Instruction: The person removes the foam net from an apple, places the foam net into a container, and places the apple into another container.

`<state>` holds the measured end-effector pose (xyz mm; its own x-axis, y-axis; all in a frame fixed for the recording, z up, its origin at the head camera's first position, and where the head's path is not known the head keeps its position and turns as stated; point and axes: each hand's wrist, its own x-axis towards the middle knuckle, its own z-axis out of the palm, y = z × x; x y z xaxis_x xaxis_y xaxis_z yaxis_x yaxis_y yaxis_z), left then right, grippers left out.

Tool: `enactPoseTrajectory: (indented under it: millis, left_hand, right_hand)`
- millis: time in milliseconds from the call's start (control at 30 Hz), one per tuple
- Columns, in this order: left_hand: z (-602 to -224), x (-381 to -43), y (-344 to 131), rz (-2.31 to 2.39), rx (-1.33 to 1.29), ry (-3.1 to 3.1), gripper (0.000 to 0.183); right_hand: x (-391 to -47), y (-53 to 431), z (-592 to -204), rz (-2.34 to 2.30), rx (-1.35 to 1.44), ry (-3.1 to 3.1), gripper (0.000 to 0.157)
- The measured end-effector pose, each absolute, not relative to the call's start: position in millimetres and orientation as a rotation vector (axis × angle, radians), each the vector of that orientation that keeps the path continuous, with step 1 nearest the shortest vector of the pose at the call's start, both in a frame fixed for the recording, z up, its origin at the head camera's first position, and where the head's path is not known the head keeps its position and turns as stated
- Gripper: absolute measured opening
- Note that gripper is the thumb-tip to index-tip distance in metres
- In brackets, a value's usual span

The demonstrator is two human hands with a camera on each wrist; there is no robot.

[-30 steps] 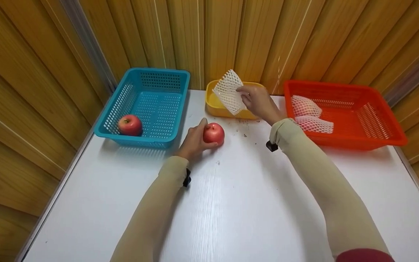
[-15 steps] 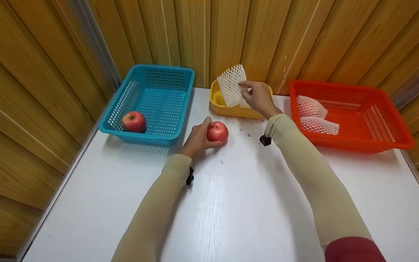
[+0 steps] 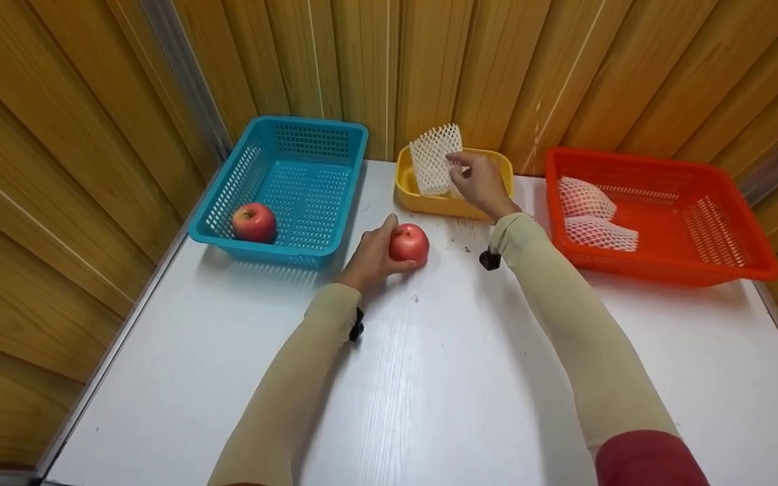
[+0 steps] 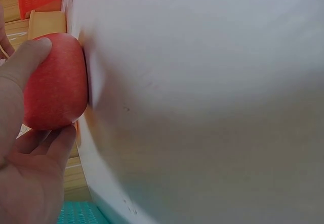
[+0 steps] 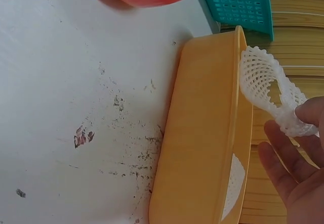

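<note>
In the head view, I see the left hand (image 3: 370, 258) with its thumb and fingers pinching a round, shiny red apple (image 3: 409, 246). The apple sits on the flat white counter (image 3: 429, 385), just to the right of those fingers, dimple up. The right hand (image 3: 483, 185) is past the apple and to its right. Its fingers pinch a white, bendy foam net (image 3: 433, 162). The net's long way goes up and down, leaning a bit, left of those fingers and over a yellow plastic tub (image 3: 443, 205). The big thing for me is this: from the right fingers, the apple is to the left and closer to the person, with a gap between net and apple. The left hand is nearer the apple. Left of the left fingers is a blue plastic basket (image 3: 261, 251) full of little holes, with a red-and-yellow apple (image 3: 254, 223) inside. Right of the right fingers is an orange-red plastic basket (image 3: 666, 268) with two net-wrapped fruits (image 3: 585, 197).

In the left wrist view, I see the thumb on one side of the apple and the fingertips on the other.

In the right wrist view, the thumb presses on the net, which gapes just past it. Other fingers stand a bit spread. A second white net (image 5: 234, 187) is in the tub.
</note>
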<state>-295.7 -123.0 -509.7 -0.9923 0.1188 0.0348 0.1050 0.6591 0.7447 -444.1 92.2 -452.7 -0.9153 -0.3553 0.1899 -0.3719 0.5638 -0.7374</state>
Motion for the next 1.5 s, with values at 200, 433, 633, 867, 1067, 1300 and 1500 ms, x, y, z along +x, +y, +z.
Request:
enactPoseTrajectory:
  millis: [200, 433, 633, 867, 1067, 1300, 1500]
  left_hand:
    - [-508.0, -296.0, -124.0, 1.281, 0.163, 2.843, 0.069]
    - [-510.4, -296.5, -123.5, 1.274, 0.237, 2.877, 0.063]
    - [-511.1, -296.9, -123.5, 1.283, 0.259, 2.867, 0.062]
    - [-509.4, -296.7, -123.8, 1.272, 0.223, 2.86, 0.063]
    - [-512.1, -296.0, -123.2, 1.249, 0.198, 2.866, 0.066]
    - [-513.5, -296.5, -123.6, 1.259, 0.224, 2.877, 0.063]
    - [-514.3, -296.9, -124.5, 1.24, 0.25, 2.9, 0.062]
  right_hand:
    - [-446.3, 86.3, -455.0, 1.352, 0.626, -2.779, 0.039]
    - [-448.6, 80.2, -462.5, 1.318, 0.648, -2.818, 0.042]
    - [-448.7, 77.4, -467.1, 1.288, 0.662, -2.854, 0.043]
    - [-450.5, 74.7, -469.7, 1.142, 0.777, -2.918, 0.04]
    - [-448.1, 76.3, -473.7, 1.034, 0.737, -3.01, 0.04]
    - [-447.9, 77.2, -475.2, 1.012, 0.629, -3.029, 0.042]
    - [-450.3, 77.3, -475.6, 0.838, 0.601, -2.981, 0.045]
